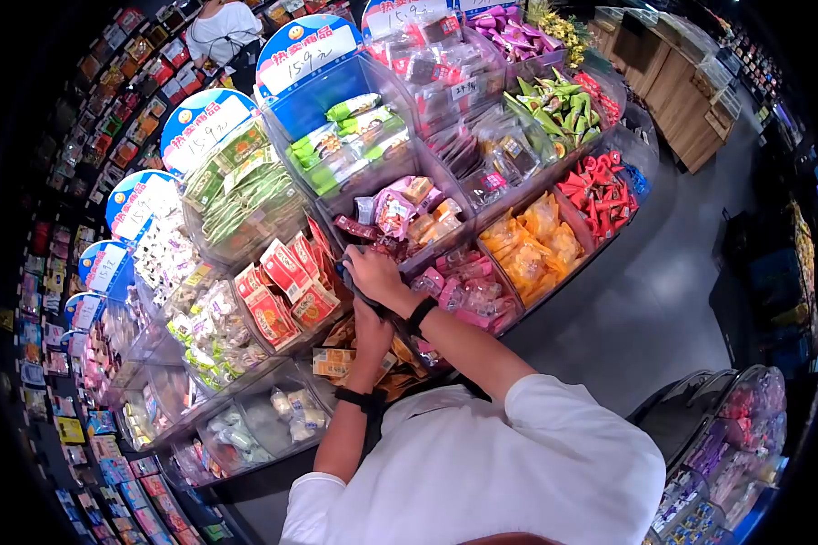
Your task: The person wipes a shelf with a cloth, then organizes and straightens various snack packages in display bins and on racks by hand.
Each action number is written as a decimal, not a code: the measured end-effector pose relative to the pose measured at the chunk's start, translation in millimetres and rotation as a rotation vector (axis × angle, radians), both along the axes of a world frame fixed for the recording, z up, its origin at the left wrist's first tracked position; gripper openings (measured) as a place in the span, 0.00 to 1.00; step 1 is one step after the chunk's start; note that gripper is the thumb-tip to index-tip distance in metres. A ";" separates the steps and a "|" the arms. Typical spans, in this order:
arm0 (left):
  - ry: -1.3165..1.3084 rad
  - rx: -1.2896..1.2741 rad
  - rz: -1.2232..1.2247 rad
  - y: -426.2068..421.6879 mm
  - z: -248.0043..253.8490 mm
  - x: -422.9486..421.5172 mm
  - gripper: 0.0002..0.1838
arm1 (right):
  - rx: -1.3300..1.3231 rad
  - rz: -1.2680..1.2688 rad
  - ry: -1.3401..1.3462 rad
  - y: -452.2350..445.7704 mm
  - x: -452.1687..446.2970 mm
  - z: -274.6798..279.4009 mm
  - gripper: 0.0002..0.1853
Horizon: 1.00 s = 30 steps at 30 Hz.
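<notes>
My left hand point(371, 331) and my right hand point(373, 272) meet over the tiered snack display, the right above the left. Between them is a slim dark object point(361, 292), mostly covered by my fingers; its kind cannot be made out. Both hands look closed on it. Just left of them lie red-and-white snack packets point(291, 277) in a clear bin. Beyond my right hand are pink and purple wrapped snacks point(395, 209). Brown-orange packets point(336, 361) lie under my left forearm.
Bins of green packets point(245, 186), orange bags point(532, 245) and red cone-shaped packs point(598, 195) surround the hands. Blue price signs point(304, 54) rise behind. A wooden counter point(668, 77) stands far right, beyond grey floor point(627, 300). A person in white point(223, 32) is at the back.
</notes>
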<state>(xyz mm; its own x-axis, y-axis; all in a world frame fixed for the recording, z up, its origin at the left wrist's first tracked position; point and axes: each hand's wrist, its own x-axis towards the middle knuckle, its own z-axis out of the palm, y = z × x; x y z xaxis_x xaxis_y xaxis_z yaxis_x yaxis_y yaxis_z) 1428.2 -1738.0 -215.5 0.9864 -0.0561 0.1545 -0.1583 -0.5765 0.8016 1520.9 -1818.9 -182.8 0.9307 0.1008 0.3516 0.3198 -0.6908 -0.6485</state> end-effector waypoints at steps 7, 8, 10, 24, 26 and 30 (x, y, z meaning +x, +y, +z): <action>0.012 -0.125 -0.100 -9.1 3.5 -34.4 0.36 | 0.032 0.059 0.103 -11.8 -30.7 -12.9 0.14; 0.022 0.128 -0.089 -7.0 -10.2 -43.6 0.39 | -0.052 0.032 0.118 -15.3 -38.8 -13.0 0.14; -0.040 0.514 -0.166 5.1 -22.6 -54.7 0.43 | -0.064 0.041 0.077 -18.2 -33.4 -20.3 0.13; 0.460 -0.314 -0.204 11.9 -27.7 -69.6 0.33 | 0.020 0.070 -0.021 -34.8 -103.9 -13.3 0.14; 0.608 -0.470 -0.166 2.9 -32.6 -68.8 0.33 | 0.029 -0.004 0.009 -60.2 -135.9 1.1 0.18; 0.502 -0.423 -0.238 -26.4 -36.8 -72.5 0.34 | 0.234 -0.026 0.187 -122.4 -189.3 -14.5 0.22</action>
